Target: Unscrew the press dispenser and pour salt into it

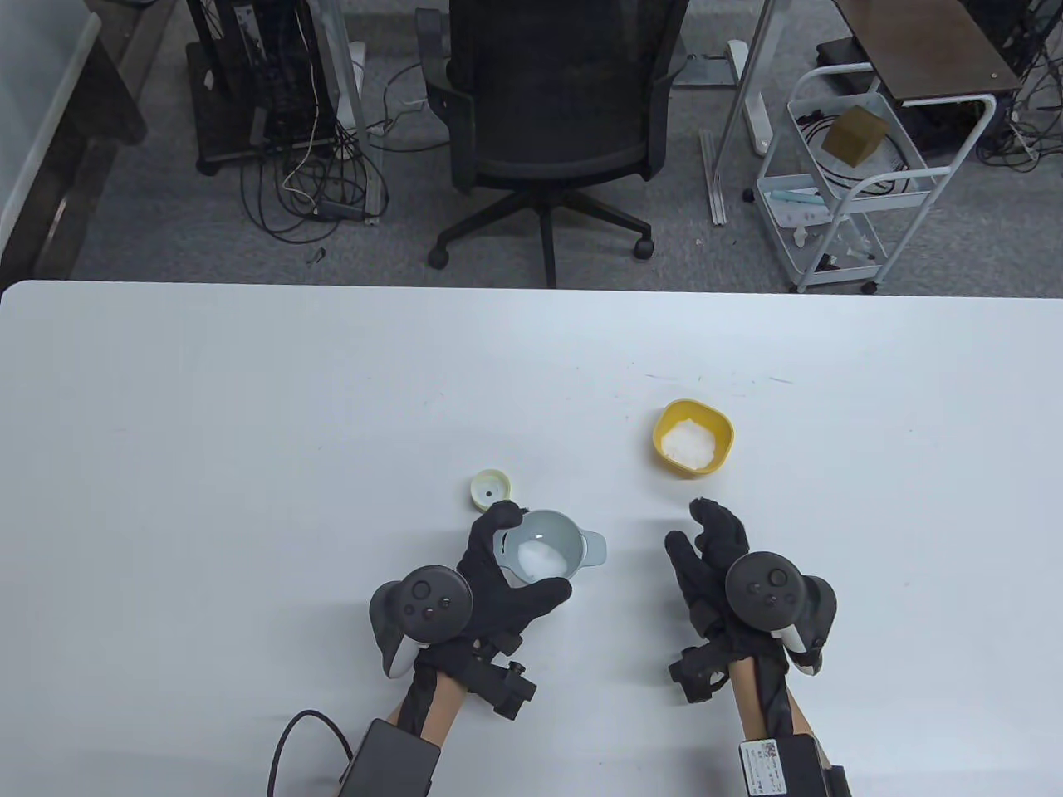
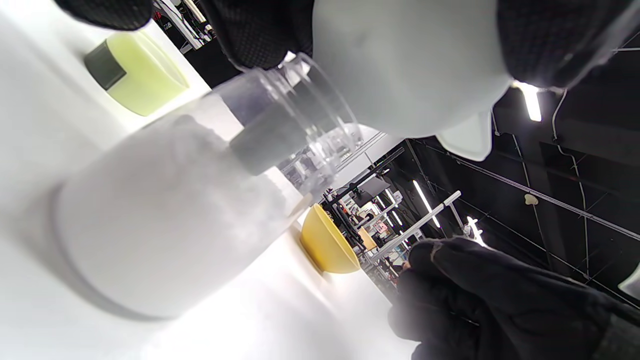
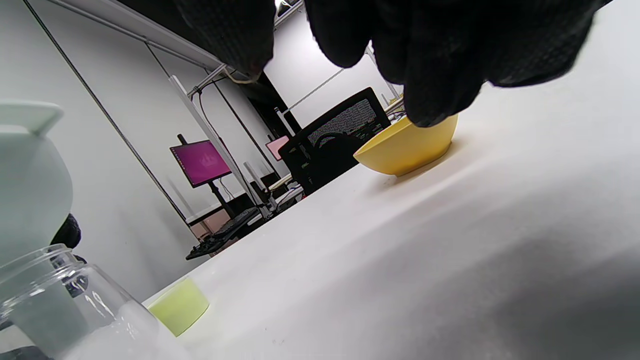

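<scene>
My left hand (image 1: 507,573) grips a grey funnel (image 1: 548,544) that sits in the mouth of a clear dispenser jar (image 2: 170,215). The jar stands on the white table (image 1: 249,415) and holds white salt. Salt also lies in the funnel. The pale green dispenser cap (image 1: 489,488) lies on the table just behind my left fingers; it also shows in the left wrist view (image 2: 135,75). A yellow bowl (image 1: 693,437) with salt in it stands to the right. My right hand (image 1: 706,548) hovers open and empty in front of the bowl, apart from it.
A black office chair (image 1: 556,124) stands beyond the table's far edge. A white wire cart (image 1: 855,183) is at the back right. Cables and equipment lie on the floor at the back left.
</scene>
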Demonstrator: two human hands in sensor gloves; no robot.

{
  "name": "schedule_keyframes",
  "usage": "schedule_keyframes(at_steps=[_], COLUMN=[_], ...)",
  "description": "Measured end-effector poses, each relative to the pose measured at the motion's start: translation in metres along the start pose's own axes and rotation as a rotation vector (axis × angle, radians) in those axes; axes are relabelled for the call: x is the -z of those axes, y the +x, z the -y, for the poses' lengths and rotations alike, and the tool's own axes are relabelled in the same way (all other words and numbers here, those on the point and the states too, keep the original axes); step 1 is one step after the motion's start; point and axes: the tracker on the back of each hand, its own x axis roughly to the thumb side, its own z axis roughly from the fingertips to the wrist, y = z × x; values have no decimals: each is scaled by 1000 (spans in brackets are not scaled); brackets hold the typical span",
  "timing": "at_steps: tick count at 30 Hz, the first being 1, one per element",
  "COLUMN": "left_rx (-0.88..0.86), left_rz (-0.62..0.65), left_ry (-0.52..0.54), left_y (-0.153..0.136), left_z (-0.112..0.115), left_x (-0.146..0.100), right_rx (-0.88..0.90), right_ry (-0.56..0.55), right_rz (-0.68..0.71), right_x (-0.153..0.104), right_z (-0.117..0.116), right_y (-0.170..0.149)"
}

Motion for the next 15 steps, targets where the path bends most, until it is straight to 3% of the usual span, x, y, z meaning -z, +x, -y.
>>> schedule_keyframes(at_steps=[15], left_rx=[5], left_rz=[18], left_ry=[-4], left_y=[2], left_z=[1], left_x=[0], right_rx=[-7], right_ry=[4], right_rz=[-10], right_x=[0], right_z=[0], right_y=[-2])
